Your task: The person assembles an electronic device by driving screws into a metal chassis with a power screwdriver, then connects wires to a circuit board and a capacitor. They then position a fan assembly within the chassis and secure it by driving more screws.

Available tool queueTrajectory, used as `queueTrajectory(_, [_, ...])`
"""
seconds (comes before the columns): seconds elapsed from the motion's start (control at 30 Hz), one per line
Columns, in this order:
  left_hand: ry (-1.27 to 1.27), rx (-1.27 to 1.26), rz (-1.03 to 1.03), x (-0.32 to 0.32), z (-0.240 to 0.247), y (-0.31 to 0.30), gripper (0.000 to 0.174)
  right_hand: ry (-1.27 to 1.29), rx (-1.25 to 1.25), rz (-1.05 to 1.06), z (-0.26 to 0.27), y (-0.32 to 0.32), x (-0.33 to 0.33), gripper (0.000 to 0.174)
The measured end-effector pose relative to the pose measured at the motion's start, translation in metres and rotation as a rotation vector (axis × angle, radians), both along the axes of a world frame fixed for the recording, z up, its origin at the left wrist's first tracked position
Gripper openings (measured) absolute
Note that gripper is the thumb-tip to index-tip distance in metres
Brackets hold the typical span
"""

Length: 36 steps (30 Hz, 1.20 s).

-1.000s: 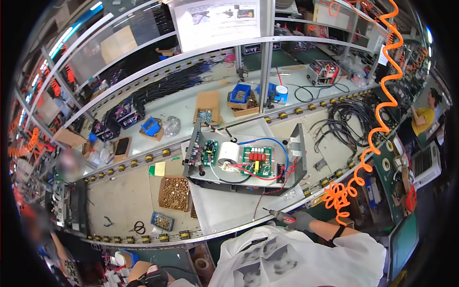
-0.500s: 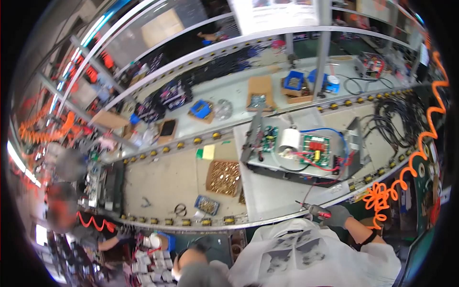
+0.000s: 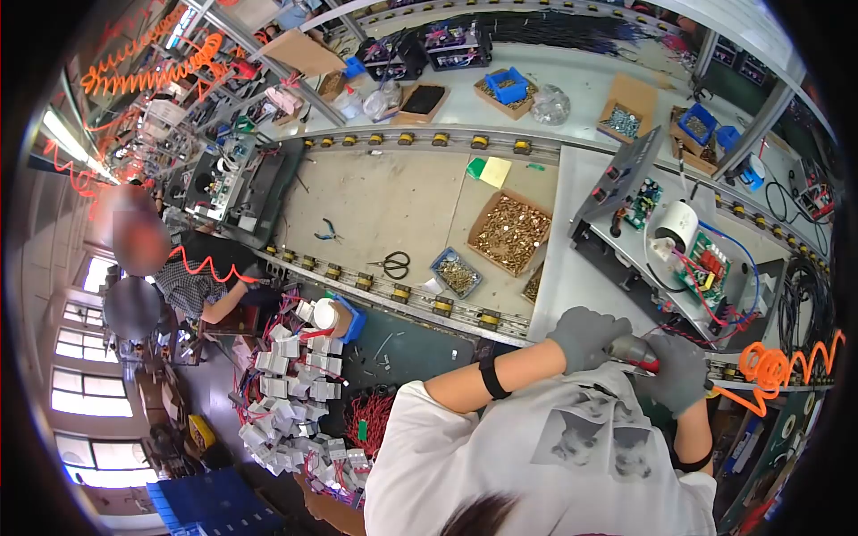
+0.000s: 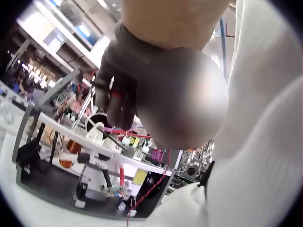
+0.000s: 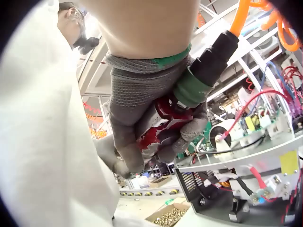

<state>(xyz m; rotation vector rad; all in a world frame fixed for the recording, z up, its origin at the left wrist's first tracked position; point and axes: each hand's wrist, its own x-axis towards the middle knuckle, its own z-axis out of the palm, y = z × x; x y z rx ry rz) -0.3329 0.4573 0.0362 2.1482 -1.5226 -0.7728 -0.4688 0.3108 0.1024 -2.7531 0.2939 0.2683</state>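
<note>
Gloved in grey, my right hand (image 3: 675, 375) grips a red air screwdriver (image 5: 156, 127) near my chest. An orange coiled hose (image 5: 241, 21) runs from the tool's back end. My left hand (image 3: 585, 339), also gloved, is at the screwdriver's front end with its fingers curled round it, hiding the bit. A blurred patch covers part of this hand in the left wrist view. Just beyond both hands stands an open metal chassis (image 3: 626, 272), holding a white cylinder (image 3: 677, 225), a green circuit board (image 3: 710, 268) and red and blue wires.
Left of the chassis are a carton of brass-coloured screws (image 3: 509, 232), a blue tray of small screws (image 3: 456, 272), scissors (image 3: 394, 264) and pliers (image 3: 329, 230). Yellow rollers line the bench edge. Another person (image 3: 201, 277) works at the left. White connectors (image 3: 290, 384) hang below the bench.
The head view has swung left and down. My left hand has come up from the lower left to the front of the screwdriver, which stays in my right hand, drawn closer to my chest.
</note>
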Motion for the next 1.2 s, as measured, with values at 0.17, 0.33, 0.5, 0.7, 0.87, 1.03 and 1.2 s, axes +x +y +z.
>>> queueTrajectory(0.17, [0.150,0.008,0.174,0.017,0.000,0.015,0.045,-0.602,-0.474,-0.005,0.026,0.031,0.016,0.036])
queueTrajectory(0.33, [0.372,-0.239,0.255,0.028,-0.007,0.020,0.042,-0.846,0.055,-0.256,-0.079,-0.007,-0.026,0.067])
queueTrajectory(0.5, [0.737,-0.195,-0.097,0.012,-0.022,-0.008,0.045,-0.706,0.980,0.008,-0.032,0.029,0.043,0.063])
queueTrajectory(0.7, [1.036,-0.233,-0.017,0.054,-0.058,0.008,0.050,-0.641,1.495,0.128,-0.038,0.024,0.056,0.030])
queueTrajectory(0.87, [0.292,0.408,0.970,0.093,-0.197,0.055,0.037,-0.697,1.457,-0.093,-0.048,0.011,0.028,0.030])
queueTrajectory(1.03, [0.237,0.305,1.045,0.080,-0.257,0.058,0.042,-0.714,1.437,-0.253,-0.054,0.007,0.012,0.028])
queueTrajectory(1.2, [0.201,0.458,0.984,0.095,-0.266,0.044,0.032,-0.693,1.445,-0.401,-0.061,0.010,-0.002,0.025])
